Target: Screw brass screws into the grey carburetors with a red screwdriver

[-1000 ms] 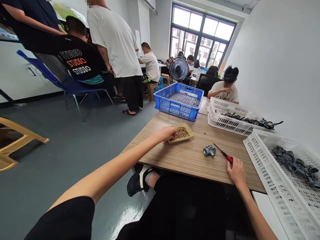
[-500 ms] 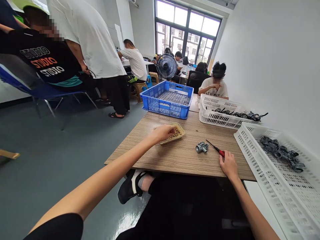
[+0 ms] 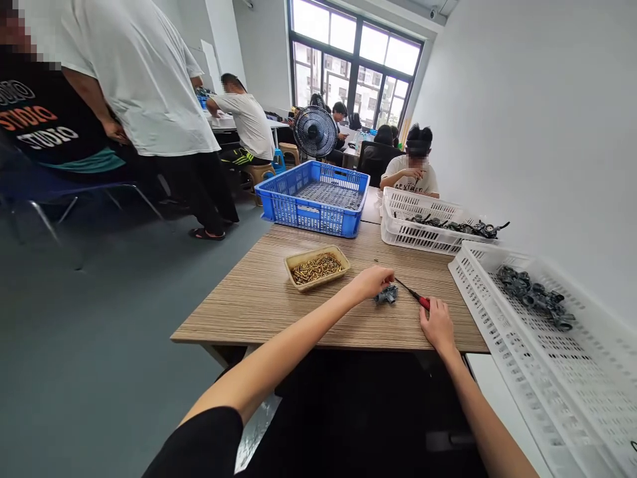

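From here I see the bare left hand (image 3: 374, 281) near a small grey metal casting (image 3: 386, 297), the bare right hand (image 3: 438, 323) gripping a slim red-and-black screwdriver (image 3: 422, 301).

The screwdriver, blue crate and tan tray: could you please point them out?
Screwdriver (image 3: 424, 303), head view: on its red handle.
Blue crate (image 3: 309, 216), head view: on its front wall.
Tan tray (image 3: 324, 281), head view: on its front wall.

Black sleeve (image 3: 199, 441), black trousers (image 3: 343, 418), bare left hand (image 3: 373, 281).
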`<state>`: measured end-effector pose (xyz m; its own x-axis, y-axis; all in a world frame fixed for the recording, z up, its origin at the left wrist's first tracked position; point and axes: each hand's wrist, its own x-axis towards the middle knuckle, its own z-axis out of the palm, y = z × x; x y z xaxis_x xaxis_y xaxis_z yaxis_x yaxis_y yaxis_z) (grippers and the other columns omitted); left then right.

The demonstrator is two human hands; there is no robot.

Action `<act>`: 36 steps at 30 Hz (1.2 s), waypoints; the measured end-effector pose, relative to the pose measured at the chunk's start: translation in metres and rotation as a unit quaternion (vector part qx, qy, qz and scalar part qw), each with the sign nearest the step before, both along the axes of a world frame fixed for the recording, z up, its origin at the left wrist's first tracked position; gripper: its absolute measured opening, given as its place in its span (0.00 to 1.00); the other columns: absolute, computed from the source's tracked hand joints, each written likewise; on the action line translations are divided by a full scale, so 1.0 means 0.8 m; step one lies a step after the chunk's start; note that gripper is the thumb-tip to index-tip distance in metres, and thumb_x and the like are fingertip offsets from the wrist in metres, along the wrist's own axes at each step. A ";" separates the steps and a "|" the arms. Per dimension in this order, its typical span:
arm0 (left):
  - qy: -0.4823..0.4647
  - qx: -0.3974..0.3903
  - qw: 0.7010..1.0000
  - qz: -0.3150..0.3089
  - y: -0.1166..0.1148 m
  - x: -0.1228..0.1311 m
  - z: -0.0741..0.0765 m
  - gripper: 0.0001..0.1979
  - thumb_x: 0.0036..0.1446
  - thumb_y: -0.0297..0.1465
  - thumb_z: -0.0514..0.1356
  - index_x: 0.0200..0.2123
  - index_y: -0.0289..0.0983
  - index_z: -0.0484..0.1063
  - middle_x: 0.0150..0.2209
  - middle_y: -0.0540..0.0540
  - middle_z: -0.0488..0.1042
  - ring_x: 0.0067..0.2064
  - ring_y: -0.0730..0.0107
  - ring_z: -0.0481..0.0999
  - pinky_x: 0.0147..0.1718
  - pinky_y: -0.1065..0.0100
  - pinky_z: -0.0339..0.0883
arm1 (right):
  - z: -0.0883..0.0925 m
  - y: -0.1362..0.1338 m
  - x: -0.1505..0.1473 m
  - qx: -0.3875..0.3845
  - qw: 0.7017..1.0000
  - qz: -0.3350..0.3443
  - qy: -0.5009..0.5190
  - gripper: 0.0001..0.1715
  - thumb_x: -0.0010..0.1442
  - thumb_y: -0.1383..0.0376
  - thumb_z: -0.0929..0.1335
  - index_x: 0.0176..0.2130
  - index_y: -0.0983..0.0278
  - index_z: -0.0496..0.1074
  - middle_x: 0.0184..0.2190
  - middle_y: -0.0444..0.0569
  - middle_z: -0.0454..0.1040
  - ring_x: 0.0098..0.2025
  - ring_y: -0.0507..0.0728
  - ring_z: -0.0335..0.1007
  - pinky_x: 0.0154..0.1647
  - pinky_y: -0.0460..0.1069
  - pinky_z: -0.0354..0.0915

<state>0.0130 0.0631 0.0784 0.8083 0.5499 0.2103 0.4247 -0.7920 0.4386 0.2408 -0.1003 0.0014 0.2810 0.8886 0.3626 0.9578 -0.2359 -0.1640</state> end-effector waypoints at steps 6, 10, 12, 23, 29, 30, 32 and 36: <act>0.033 0.027 0.999 0.002 0.001 0.005 -0.003 0.12 0.62 0.23 0.59 0.43 0.42 0.78 0.43 0.47 0.84 0.46 0.65 0.82 0.42 0.70 0.71 | -0.001 0.001 0.000 0.004 1.000 0.004 0.007 0.18 0.72 0.61 0.61 0.55 0.64 0.71 0.52 0.59 0.75 0.53 0.67 0.66 0.52 0.57 0.64; 0.041 0.055 0.998 -0.004 0.000 0.005 -0.006 0.12 0.62 0.22 0.58 0.43 0.42 0.78 0.42 0.47 0.84 0.47 0.64 0.82 0.43 0.70 0.71 | 0.001 0.000 -0.001 0.003 1.000 0.005 0.011 0.18 0.72 0.61 0.61 0.55 0.65 0.71 0.51 0.59 0.75 0.53 0.66 0.66 0.54 0.57 0.63; 0.046 0.084 0.995 -0.010 -0.003 0.007 -0.008 0.12 0.64 0.22 0.57 0.42 0.41 0.78 0.41 0.45 0.83 0.47 0.63 0.82 0.43 0.69 0.71 | 0.002 0.000 -0.003 0.002 1.000 0.003 0.011 0.18 0.72 0.61 0.61 0.55 0.65 0.71 0.51 0.59 0.75 0.53 0.67 0.66 0.54 0.57 0.63; 0.083 0.188 0.978 -0.039 -0.010 0.009 -0.007 0.09 0.63 0.21 0.60 0.39 0.40 0.77 0.34 0.44 0.81 0.44 0.59 0.79 0.44 0.67 0.70 | 0.001 -0.001 -0.003 0.001 1.000 -0.002 0.015 0.17 0.71 0.61 0.62 0.54 0.63 0.71 0.51 0.58 0.75 0.52 0.66 0.67 0.51 0.56 0.64; 0.102 0.198 0.974 -0.045 -0.012 0.009 -0.004 0.11 0.62 0.19 0.60 0.39 0.41 0.76 0.38 0.45 0.82 0.45 0.60 0.79 0.45 0.67 0.69 | 0.002 -0.001 -0.004 -0.002 1.000 -0.003 0.016 0.16 0.71 0.61 0.61 0.54 0.63 0.71 0.51 0.59 0.75 0.53 0.67 0.67 0.52 0.57 0.64; 0.101 0.199 0.974 -0.044 -0.013 0.008 -0.003 0.10 0.62 0.19 0.60 0.39 0.41 0.76 0.38 0.44 0.83 0.46 0.60 0.78 0.45 0.66 0.68 | 0.002 -0.001 -0.004 -0.003 1.000 -0.002 0.014 0.16 0.71 0.61 0.62 0.54 0.63 0.71 0.51 0.59 0.75 0.53 0.66 0.67 0.52 0.57 0.64; 0.099 0.201 0.974 -0.043 -0.014 0.008 -0.003 0.10 0.62 0.19 0.61 0.39 0.40 0.76 0.39 0.44 0.83 0.46 0.60 0.78 0.46 0.66 0.68 | 0.003 -0.001 -0.005 -0.002 1.000 -0.002 0.011 0.16 0.71 0.62 0.62 0.54 0.63 0.71 0.51 0.59 0.75 0.53 0.66 0.67 0.53 0.57 0.64; 0.110 0.221 0.968 -0.050 -0.019 0.009 -0.003 0.08 0.64 0.21 0.61 0.40 0.40 0.75 0.38 0.43 0.82 0.47 0.60 0.78 0.46 0.66 0.66 | 0.006 -0.002 -0.007 -0.004 1.000 -0.004 0.010 0.16 0.72 0.62 0.62 0.55 0.64 0.71 0.51 0.58 0.75 0.54 0.67 0.66 0.54 0.57 0.63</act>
